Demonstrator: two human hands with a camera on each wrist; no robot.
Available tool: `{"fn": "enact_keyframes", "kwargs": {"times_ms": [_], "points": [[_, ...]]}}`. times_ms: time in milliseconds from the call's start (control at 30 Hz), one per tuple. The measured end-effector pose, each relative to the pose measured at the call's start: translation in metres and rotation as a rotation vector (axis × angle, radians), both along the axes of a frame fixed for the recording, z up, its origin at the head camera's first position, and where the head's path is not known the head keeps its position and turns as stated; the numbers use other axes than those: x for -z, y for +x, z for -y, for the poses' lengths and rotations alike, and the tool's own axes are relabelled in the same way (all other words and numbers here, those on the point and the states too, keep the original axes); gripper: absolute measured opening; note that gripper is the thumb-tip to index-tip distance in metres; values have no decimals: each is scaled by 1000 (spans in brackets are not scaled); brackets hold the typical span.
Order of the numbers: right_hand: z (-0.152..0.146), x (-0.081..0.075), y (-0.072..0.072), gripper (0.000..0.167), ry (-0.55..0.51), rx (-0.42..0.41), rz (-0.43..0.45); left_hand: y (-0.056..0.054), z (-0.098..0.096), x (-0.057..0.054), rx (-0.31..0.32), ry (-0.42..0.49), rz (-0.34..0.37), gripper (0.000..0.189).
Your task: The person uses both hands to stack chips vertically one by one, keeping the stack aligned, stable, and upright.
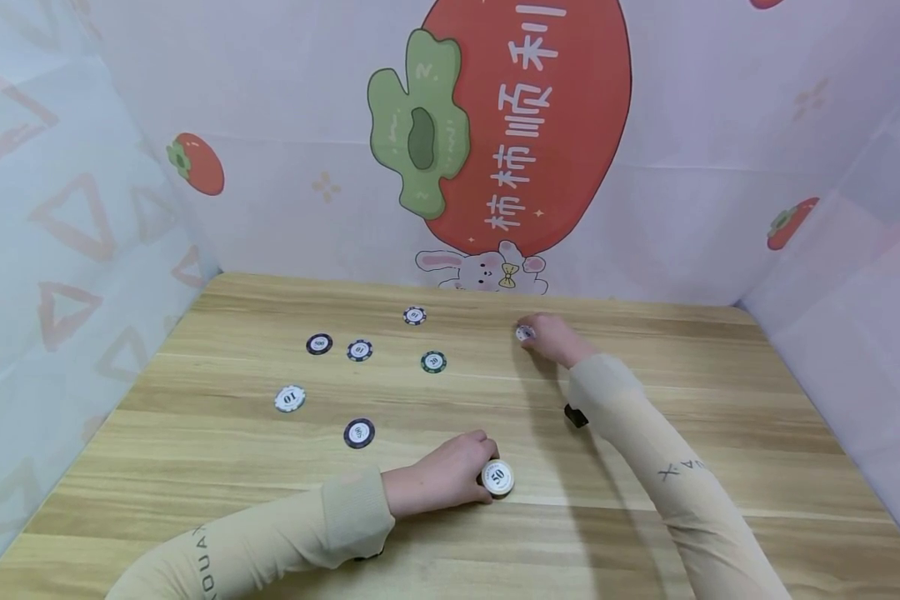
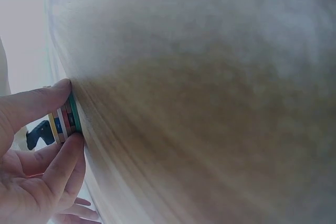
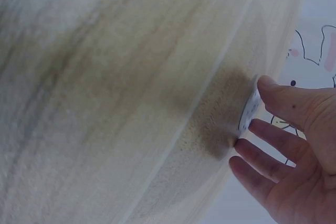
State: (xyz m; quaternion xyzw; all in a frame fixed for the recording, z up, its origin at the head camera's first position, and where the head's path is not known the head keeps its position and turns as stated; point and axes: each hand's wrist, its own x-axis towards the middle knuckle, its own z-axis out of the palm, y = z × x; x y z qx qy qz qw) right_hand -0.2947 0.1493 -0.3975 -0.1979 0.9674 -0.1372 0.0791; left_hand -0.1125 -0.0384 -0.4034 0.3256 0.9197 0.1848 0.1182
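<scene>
A short stack of poker chips (image 1: 498,477) stands near the front of the table, with a chip marked 50 on top. My left hand (image 1: 446,473) grips this stack between thumb and fingers; the left wrist view shows its yellow, white, red and green edges (image 2: 65,118). Farther back, my right hand (image 1: 553,337) pinches a single white-faced poker chip (image 1: 525,332) by its edge. In the right wrist view that chip (image 3: 251,107) sits between thumb and forefinger, close over the wood, the other fingers spread beside it.
Several loose poker chips lie flat on the wooden table (image 1: 217,467) at left and centre. Among them are a green-edged chip (image 1: 433,362), a white chip (image 1: 289,398) and a dark-edged chip (image 1: 359,433). A printed cloth (image 1: 292,217) stands behind the table and along both sides.
</scene>
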Motion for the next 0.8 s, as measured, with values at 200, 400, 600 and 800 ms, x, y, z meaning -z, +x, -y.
{"fn": "enact_keyframes", "kwargs": {"times_ms": [200,400,600,800], "points": [[3,2,2,30,23,8,-18,0,1,0,4,4,-2,36],[4,1,3,28,26,26,-9,0,1,0,8,7,-9,36],[3,-2,6,31,4,40,-32,0,1,0,10,10,-12,36],[2,-3,13,25,-19,26,-104,1,1,-1,1,2,6,36]]}}
